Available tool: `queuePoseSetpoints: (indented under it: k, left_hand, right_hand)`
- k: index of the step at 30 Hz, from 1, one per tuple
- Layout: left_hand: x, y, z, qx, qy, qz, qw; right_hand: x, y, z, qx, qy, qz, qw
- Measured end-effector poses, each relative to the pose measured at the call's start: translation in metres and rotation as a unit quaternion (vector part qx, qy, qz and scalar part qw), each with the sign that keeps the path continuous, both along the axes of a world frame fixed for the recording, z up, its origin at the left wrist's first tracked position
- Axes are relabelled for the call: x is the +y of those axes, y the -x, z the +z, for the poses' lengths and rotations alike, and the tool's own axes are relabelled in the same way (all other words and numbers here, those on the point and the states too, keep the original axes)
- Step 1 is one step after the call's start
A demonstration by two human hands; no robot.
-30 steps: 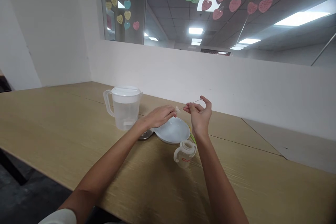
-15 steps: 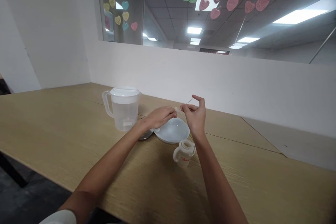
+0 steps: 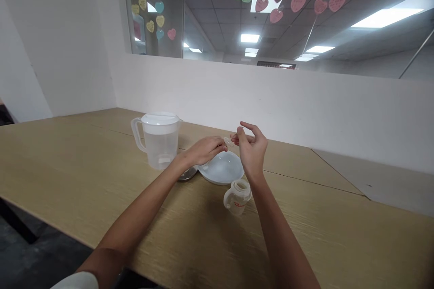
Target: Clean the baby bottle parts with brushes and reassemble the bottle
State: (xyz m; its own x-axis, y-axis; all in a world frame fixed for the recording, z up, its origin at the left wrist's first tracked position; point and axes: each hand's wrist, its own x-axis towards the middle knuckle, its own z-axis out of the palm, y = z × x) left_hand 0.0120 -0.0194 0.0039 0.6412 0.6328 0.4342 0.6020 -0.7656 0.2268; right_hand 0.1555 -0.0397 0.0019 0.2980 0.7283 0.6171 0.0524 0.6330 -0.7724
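Observation:
My left hand (image 3: 212,148) is closed over the white bowl (image 3: 222,174), its fingers pinching a small translucent piece (image 3: 228,142) whose kind I cannot make out. Just to the right, my right hand (image 3: 252,146) pinches a thin, dark wire-like rod (image 3: 234,135). The rod slants down to the left, and its lower end meets the translucent piece; whether it goes inside I cannot tell. Below the bowl's right side stands a clear baby bottle (image 3: 238,198) with handles, red lettering and an uncovered mouth.
A lidded translucent pitcher (image 3: 162,144) stands left of the bowl. A round metal item (image 3: 188,174) lies partly hidden behind my left wrist. The wooden table (image 3: 84,167) runs up to a white wall (image 3: 271,104) under a window with heart-shaped notes.
My right hand has shifted its grip, with thumb and index finger now closer together on the rod. My left hand stays nearly in place. The view has shifted slightly.

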Motion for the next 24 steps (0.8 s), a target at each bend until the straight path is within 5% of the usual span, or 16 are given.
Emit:
queuePoseSetpoints:
  k: [7, 18, 24]
  left_hand:
    - [0.0, -0.001, 0.0, -0.004, 0.006, 0.004, 1.0]
    - [-0.001, -0.003, -0.001, -0.033, 0.002, -0.017, 0.999]
    - [0.001, -0.004, -0.003, -0.065, 0.039, -0.041, 0.996]
  right_hand:
    - [-0.005, 0.001, 0.004, 0.014, 0.003, 0.017, 1.0]
    - [0.008, 0.002, -0.006, -0.087, 0.01, -0.064, 0.994]
    - [0.018, -0.011, -0.005, -0.022, 0.055, -0.014, 0.998]
